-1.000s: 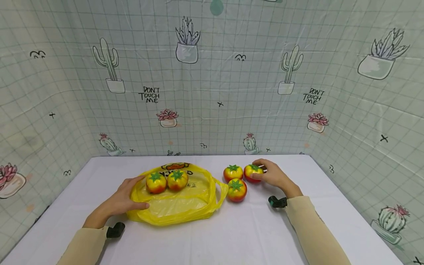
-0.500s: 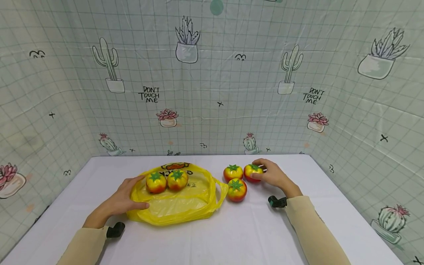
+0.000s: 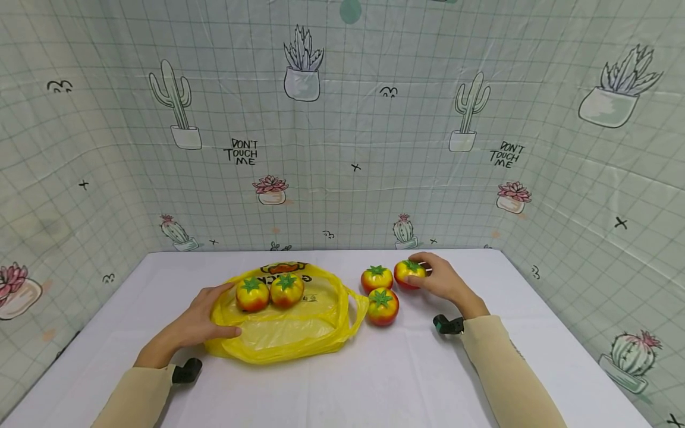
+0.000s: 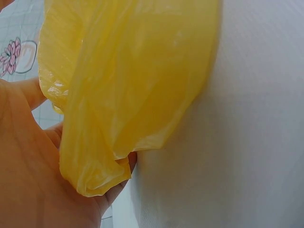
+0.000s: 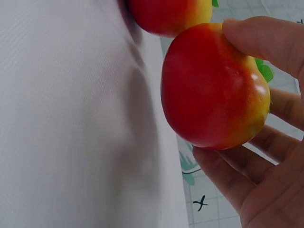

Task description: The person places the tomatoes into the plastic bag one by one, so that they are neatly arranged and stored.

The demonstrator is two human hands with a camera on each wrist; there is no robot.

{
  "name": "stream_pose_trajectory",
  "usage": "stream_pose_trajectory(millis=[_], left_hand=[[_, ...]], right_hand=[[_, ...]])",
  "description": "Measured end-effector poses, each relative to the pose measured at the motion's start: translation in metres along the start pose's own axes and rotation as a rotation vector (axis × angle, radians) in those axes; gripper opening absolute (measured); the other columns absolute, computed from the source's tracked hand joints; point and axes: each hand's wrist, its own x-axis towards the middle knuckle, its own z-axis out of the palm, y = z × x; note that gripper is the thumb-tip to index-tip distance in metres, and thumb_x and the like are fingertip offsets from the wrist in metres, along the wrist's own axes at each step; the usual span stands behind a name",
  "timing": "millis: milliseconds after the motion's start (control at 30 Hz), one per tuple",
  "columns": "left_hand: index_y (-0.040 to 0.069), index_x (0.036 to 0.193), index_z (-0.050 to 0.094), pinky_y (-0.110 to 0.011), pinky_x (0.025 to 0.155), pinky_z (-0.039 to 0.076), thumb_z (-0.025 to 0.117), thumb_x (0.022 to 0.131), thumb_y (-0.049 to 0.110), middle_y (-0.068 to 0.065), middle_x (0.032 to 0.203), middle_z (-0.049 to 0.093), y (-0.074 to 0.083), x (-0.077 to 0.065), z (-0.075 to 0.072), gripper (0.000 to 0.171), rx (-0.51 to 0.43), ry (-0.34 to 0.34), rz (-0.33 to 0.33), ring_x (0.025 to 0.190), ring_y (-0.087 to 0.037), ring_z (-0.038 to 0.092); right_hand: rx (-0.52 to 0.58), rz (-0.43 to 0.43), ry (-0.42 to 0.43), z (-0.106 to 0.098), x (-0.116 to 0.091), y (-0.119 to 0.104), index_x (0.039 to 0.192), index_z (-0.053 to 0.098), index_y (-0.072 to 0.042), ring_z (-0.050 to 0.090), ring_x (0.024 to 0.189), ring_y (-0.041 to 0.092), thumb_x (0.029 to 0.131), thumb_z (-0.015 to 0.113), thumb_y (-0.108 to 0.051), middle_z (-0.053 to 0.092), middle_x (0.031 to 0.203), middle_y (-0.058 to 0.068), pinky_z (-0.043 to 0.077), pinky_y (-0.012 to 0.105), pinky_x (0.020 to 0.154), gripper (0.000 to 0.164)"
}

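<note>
A person's right grip (image 3: pixel 441 282) clamps a red-and-yellow tomato (image 5: pixel 209 90) between thumb and fingers, just above the white table (image 3: pixel 374 380). Two more tomatoes (image 3: pixel 383 310) sit just left of that grip. The left grip (image 3: pixel 198 318), thumb and fingers apart, touches a yellow bag (image 3: pixel 278 356) holding another pair of tomatoes (image 3: pixel 253 297).
</note>
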Motion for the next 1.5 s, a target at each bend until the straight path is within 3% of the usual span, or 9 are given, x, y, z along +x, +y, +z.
stream_pose_trajectory(millis=[800,1167,1500], left_hand=[[0.006,0.148,0.026,-0.068,0.098,0.032,0.079,0.071,0.045,-0.027,0.138,0.027,0.001,0.000,0.000,0.101,0.002,-0.006,-0.009,0.122,-0.046,0.034],[0.006,0.148,0.025,-0.068,0.098,0.032,0.079,0.071,0.046,-0.027,0.138,0.026,0.001,0.000,0.000,0.102,-0.003,-0.007,-0.013,0.122,-0.046,0.034],[0.008,0.148,0.025,-0.067,0.097,0.033,0.079,0.070,0.046,-0.027,0.139,0.026,0.001,0.000,0.000,0.102,-0.005,-0.011,-0.023,0.122,-0.046,0.034]], right_hand=[[0.000,-0.134,0.049,-0.006,0.001,-0.025,0.129,0.055,-0.008,0.056,0.109,0.035,0.083,0.073,-0.031,0.055,0.128,0.013,0.048,0.052,0.092,0.055],[-0.011,-0.237,0.070,-0.006,-0.001,-0.038,0.126,0.057,-0.007,0.056,0.105,0.027,0.083,0.075,-0.028,0.056,0.123,0.011,0.049,0.046,0.092,0.051],[-0.033,-0.269,0.077,-0.005,-0.005,-0.052,0.125,0.058,-0.009,0.055,0.104,0.023,0.082,0.075,-0.030,0.056,0.121,0.008,0.050,0.044,0.090,0.051]])
